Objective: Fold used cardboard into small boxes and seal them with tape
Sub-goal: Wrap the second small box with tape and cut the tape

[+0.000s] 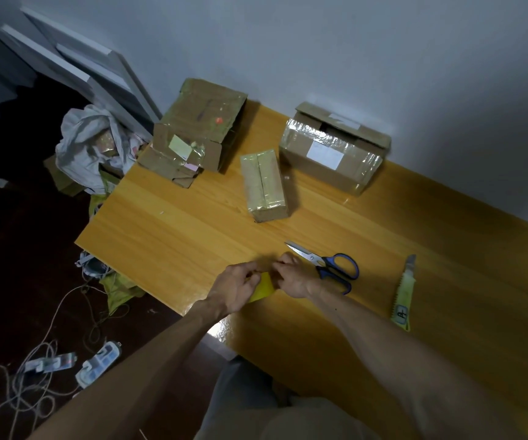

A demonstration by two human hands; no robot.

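Gripped yellow tape roll (263, 289) in left hand (232, 289), lower centre of frame; pinched its upper edge with right hand (291, 276) (scissors (329, 265) just beside, frame right).

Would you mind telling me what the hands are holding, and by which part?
A small yellow object, probably tape: the left hand grips its left side, and the right hand pinches its top edge.

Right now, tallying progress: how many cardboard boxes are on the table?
3: collapsed box at the far-left corner, small taped box in the middle, larger box by the wall. The collapsed pile may hide more.
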